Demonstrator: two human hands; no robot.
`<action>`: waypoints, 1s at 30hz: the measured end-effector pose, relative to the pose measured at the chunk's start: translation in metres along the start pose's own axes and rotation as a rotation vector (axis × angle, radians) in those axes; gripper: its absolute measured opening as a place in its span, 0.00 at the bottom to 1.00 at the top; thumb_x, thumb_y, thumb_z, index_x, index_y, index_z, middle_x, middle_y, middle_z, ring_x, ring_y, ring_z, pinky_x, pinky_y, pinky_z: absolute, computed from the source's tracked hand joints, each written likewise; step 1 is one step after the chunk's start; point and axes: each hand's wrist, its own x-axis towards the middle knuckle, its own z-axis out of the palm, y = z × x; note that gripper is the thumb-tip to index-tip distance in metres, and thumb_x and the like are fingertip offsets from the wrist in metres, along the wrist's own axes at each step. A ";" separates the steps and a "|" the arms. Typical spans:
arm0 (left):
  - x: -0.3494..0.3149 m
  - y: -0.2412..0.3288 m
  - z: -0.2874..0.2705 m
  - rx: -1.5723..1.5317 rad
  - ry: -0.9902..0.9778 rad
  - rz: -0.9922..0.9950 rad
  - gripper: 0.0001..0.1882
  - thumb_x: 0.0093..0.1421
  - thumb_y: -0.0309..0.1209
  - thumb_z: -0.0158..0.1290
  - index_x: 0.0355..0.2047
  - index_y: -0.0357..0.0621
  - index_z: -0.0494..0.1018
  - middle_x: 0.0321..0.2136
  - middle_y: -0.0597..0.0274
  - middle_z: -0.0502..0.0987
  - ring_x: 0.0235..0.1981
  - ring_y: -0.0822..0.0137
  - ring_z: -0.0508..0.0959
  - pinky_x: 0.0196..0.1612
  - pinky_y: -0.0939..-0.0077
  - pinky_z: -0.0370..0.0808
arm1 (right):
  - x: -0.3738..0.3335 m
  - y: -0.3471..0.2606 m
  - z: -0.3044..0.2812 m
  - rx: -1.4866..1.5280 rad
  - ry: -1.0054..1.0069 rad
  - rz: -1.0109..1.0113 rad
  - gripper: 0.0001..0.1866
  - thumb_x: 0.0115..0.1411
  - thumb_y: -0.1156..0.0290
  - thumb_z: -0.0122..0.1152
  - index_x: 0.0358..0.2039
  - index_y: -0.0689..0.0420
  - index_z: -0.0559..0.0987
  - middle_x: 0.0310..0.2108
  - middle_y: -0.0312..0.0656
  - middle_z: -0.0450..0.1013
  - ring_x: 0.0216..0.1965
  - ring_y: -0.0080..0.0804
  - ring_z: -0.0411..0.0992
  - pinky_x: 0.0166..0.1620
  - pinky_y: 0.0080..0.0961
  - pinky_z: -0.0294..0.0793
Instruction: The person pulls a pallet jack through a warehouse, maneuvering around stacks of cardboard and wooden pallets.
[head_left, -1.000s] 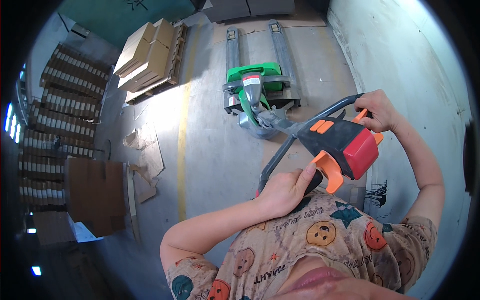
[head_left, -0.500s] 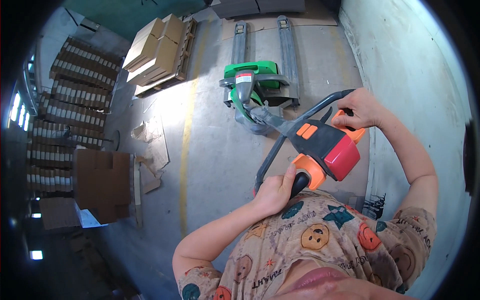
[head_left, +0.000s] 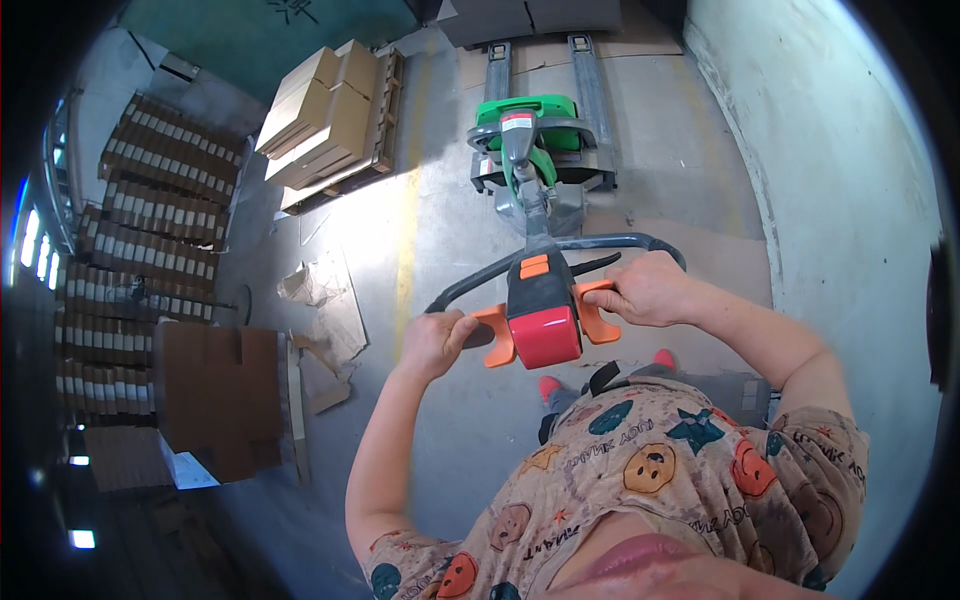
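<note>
Both my hands grip the tiller handle [head_left: 541, 290] of a green and grey electric pallet truck [head_left: 527, 125]. My left hand [head_left: 432, 343] is wrapped round the left grip, its thumb beside an orange butterfly control [head_left: 495, 335]. On the other side, my right hand [head_left: 650, 290] closes round the right grip, with its thumb at the second orange control [head_left: 597, 312]. The head between them is black with orange buttons and a red end [head_left: 546, 337] facing me. Beyond it, the truck's two forks [head_left: 592, 90] point away from me along the floor.
A pallet of flat cartons [head_left: 325, 120] stands at the far left, beside a yellow floor line [head_left: 405, 235]. Torn cardboard [head_left: 330, 310] lies nearer, by a large brown carton [head_left: 218, 400]. A pale wall [head_left: 800, 150] runs along the right. Grey boxes [head_left: 540, 20] stand past the forks.
The tiller has swung left and straightened, now nearly in line with the truck. My left hand moved left and up with it, my right hand left and down. My feet have come into view.
</note>
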 end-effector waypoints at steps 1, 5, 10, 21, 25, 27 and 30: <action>0.012 -0.008 0.000 0.044 0.107 0.050 0.27 0.63 0.52 0.43 0.19 0.43 0.74 0.17 0.52 0.74 0.22 0.49 0.75 0.28 0.58 0.70 | 0.005 -0.002 0.000 0.018 -0.002 0.052 0.35 0.64 0.39 0.34 0.27 0.56 0.81 0.20 0.47 0.75 0.26 0.47 0.75 0.31 0.40 0.72; 0.060 -0.066 -0.020 0.184 0.231 0.154 0.31 0.58 0.59 0.47 0.12 0.46 0.72 0.12 0.58 0.72 0.18 0.54 0.73 0.27 0.63 0.68 | 0.051 -0.018 0.012 -0.034 -0.011 0.177 0.37 0.65 0.39 0.30 0.24 0.55 0.81 0.19 0.46 0.75 0.26 0.46 0.75 0.32 0.40 0.73; 0.113 -0.085 -0.046 0.180 0.052 -0.028 0.37 0.57 0.67 0.39 0.17 0.47 0.77 0.16 0.57 0.76 0.20 0.55 0.77 0.28 0.64 0.73 | 0.085 -0.024 0.001 -0.033 0.072 0.294 0.38 0.67 0.41 0.26 0.21 0.52 0.81 0.19 0.44 0.75 0.26 0.44 0.75 0.33 0.40 0.73; 0.198 -0.115 -0.052 0.354 -0.048 0.115 0.38 0.61 0.64 0.32 0.20 0.46 0.78 0.20 0.55 0.76 0.31 0.57 0.75 0.48 0.63 0.62 | 0.130 0.010 -0.010 0.013 0.125 0.343 0.37 0.66 0.42 0.30 0.20 0.55 0.80 0.20 0.47 0.75 0.26 0.48 0.75 0.34 0.41 0.73; 0.217 -0.104 -0.051 0.231 0.042 0.141 0.42 0.57 0.69 0.33 0.15 0.43 0.75 0.21 0.53 0.77 0.34 0.56 0.74 0.45 0.63 0.62 | 0.131 0.026 -0.033 0.008 0.067 0.411 0.37 0.65 0.39 0.31 0.26 0.56 0.81 0.20 0.48 0.75 0.27 0.48 0.75 0.34 0.41 0.73; 0.227 -0.093 -0.052 0.218 -0.006 0.143 0.41 0.57 0.69 0.34 0.15 0.43 0.74 0.20 0.53 0.76 0.31 0.54 0.75 0.45 0.63 0.62 | 0.130 0.041 -0.036 0.019 0.099 0.404 0.37 0.64 0.38 0.30 0.28 0.56 0.81 0.20 0.48 0.75 0.27 0.48 0.74 0.33 0.41 0.73; 0.240 -0.083 -0.037 0.187 0.070 0.201 0.41 0.57 0.69 0.34 0.14 0.43 0.74 0.16 0.53 0.75 0.26 0.52 0.74 0.43 0.63 0.65 | 0.124 0.060 -0.042 -0.061 0.103 0.447 0.37 0.64 0.37 0.31 0.25 0.54 0.80 0.19 0.47 0.74 0.26 0.48 0.74 0.32 0.41 0.72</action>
